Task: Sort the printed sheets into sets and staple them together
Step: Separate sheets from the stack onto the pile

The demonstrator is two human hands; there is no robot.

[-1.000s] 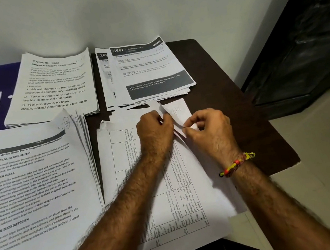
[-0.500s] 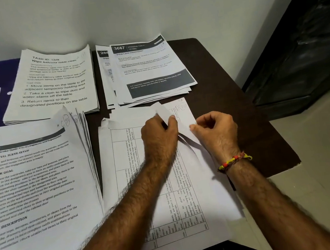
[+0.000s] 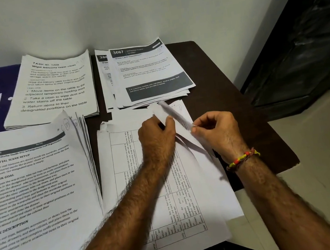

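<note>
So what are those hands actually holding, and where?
Both hands, left and right, pinch the lifted top corner of sheets from the table-printed pile.

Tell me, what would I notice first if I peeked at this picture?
Two bare hands meet in the middle: the left hand and the right hand both pinch the lifted corners of white printed sheets with a table grid. Around them on the dark brown wooden table lie more white paper stacks, like the one headed 3667 at the back. A red-and-yellow beaded wristband circles the right wrist.
</note>
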